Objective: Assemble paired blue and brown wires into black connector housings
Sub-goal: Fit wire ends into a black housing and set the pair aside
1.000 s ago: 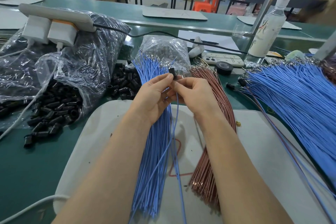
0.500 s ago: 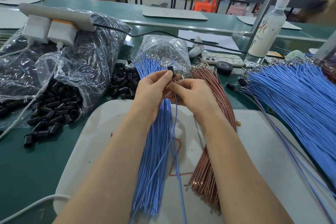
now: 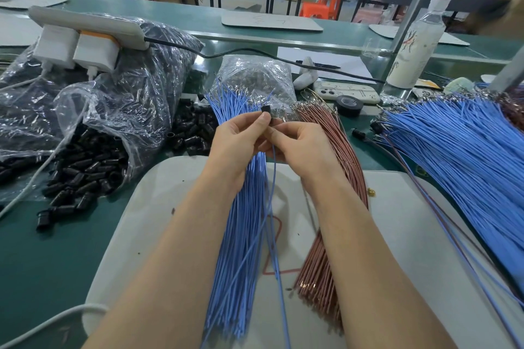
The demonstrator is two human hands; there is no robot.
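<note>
We see white mat [image 3: 170, 207] on green bench [image 3: 42, 249]; blue wire bundle [image 3: 241, 249] and brown wire bundle [image 3: 320, 263] lie side by side on it. Above them, left hand [image 3: 238, 144] pinches black connector housing [image 3: 266, 110] at fingertips; right hand [image 3: 303, 147] pinches single blue wire [image 3: 274, 207] just below housing.

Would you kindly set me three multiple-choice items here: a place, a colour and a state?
1. On the white mat, the brown wire bundle lies where from the blue wire bundle?
A. Right of it
B. Left of it
C. Beneath it

2. What colour is the single hanging wire?
A. Yellow
B. Blue
C. Green

3. What is the left hand doing?
A. Lying flat
B. Pinching a black connector housing
C. Gripping a bottle

Key: 1 A, brown lies rightward; 2 B, it matches the blue bundle; 3 B, thumb and finger pinch the housing.
</note>
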